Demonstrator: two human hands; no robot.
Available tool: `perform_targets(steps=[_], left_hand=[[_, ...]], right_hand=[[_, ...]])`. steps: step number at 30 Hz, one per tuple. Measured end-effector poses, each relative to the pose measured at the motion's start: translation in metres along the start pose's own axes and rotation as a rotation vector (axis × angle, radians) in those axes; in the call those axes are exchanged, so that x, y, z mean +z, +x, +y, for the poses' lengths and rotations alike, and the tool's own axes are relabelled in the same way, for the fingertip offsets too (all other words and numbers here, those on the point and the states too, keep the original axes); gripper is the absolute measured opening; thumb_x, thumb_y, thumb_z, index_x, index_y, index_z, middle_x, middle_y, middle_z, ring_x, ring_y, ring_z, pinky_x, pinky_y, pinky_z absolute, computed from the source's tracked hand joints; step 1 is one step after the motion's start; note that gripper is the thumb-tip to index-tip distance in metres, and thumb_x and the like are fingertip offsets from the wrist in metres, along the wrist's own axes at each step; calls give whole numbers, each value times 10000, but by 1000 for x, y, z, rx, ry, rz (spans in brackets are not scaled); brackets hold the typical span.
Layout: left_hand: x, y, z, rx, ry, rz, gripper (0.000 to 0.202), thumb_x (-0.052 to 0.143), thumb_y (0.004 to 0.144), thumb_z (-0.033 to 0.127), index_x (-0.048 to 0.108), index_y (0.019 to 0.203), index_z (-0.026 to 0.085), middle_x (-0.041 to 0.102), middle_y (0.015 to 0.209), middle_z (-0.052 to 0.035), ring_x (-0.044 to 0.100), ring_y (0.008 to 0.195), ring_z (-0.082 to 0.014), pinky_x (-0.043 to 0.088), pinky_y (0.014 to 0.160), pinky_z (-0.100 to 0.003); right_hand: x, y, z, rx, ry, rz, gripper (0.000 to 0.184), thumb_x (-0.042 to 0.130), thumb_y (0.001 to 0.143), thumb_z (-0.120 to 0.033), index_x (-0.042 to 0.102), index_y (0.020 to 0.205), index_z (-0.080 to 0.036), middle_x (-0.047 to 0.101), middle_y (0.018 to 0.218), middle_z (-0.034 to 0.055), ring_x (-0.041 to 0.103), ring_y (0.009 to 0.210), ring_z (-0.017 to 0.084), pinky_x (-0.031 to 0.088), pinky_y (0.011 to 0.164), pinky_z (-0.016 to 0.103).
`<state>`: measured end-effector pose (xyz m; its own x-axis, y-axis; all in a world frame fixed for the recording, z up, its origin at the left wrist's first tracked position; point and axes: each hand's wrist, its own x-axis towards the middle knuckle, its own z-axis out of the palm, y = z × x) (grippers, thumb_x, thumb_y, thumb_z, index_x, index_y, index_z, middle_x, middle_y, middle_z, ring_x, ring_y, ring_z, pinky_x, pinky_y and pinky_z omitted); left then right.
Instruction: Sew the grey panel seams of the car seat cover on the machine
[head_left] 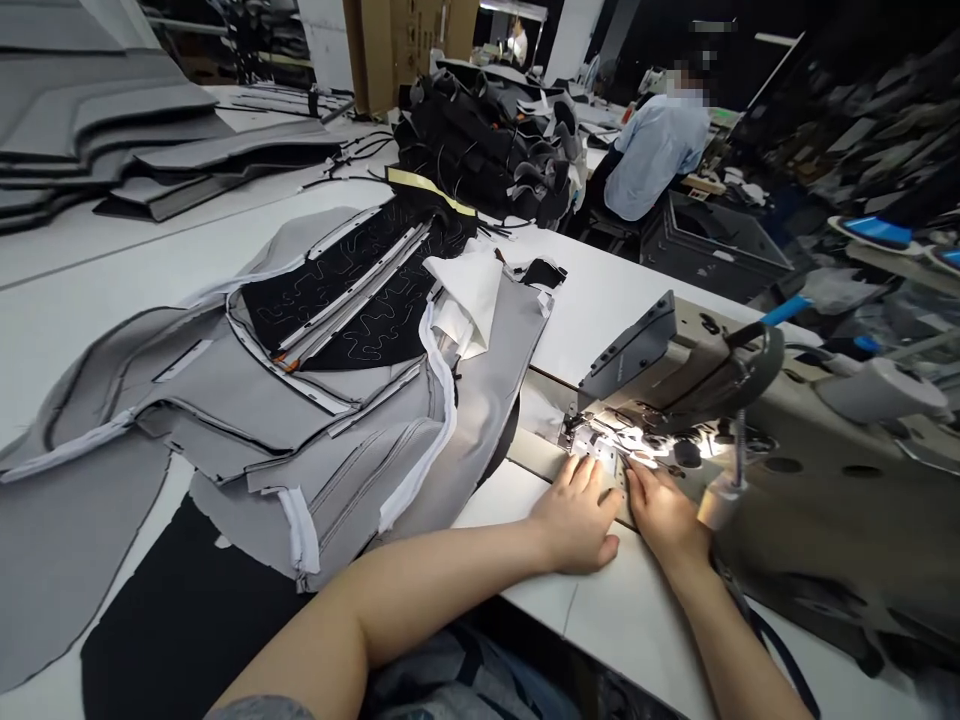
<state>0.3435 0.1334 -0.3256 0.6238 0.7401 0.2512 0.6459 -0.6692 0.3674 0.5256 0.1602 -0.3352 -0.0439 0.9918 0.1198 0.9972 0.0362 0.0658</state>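
My left hand (577, 515) lies flat on the white table, fingers stretched toward the lit needle area (622, 445) of a grey sewing machine (675, 370). Close beside it, my right hand (664, 510) rests on the table with its fingers pointing into the same bright spot; the fingertips are washed out by the lamp. Whether either hand touches a small piece there I cannot make out. A large grey and black quilted fabric cover (337, 350) with white edging lies spread to the left of my hands, one edge near the machine.
Stacks of grey panels (112, 140) lie at the far left. A heap of black fabric pieces (487, 140) sits at the back of the table. Beyond it a person in a light blue shirt (656, 150) sits facing away. A dark crate (712, 245) stands behind the machine.
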Motion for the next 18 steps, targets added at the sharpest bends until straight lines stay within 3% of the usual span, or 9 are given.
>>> perform_targets(steps=[8, 13, 18], left_hand=[[1, 1, 1, 0, 15, -2, 554, 511, 816, 395, 428, 1255, 68, 337, 1400, -261, 224, 1345, -376, 163, 1092, -514], [3, 6, 5, 34, 43, -9, 620, 524, 789, 400, 419, 1263, 15, 365, 1362, -300, 263, 1310, -418, 157, 1073, -549], [3, 13, 6, 112, 105, -6, 581, 525, 770, 421, 484, 1156, -12, 395, 1316, -334, 317, 1283, -417, 175, 1075, -521]], right_hand=[[-2, 5, -5, 56, -42, -39, 388, 316, 948, -331, 655, 1059, -180, 659, 882, 102, 579, 597, 188, 374, 525, 300], [-6, 11, -2, 13, -62, -95, 350, 339, 950, -288, 649, 1061, -171, 650, 873, 114, 567, 590, 179, 375, 528, 288], [-3, 8, -1, 15, -55, -78, 343, 350, 942, -289, 653, 1034, -155, 630, 835, 125, 553, 588, 180, 402, 561, 299]])
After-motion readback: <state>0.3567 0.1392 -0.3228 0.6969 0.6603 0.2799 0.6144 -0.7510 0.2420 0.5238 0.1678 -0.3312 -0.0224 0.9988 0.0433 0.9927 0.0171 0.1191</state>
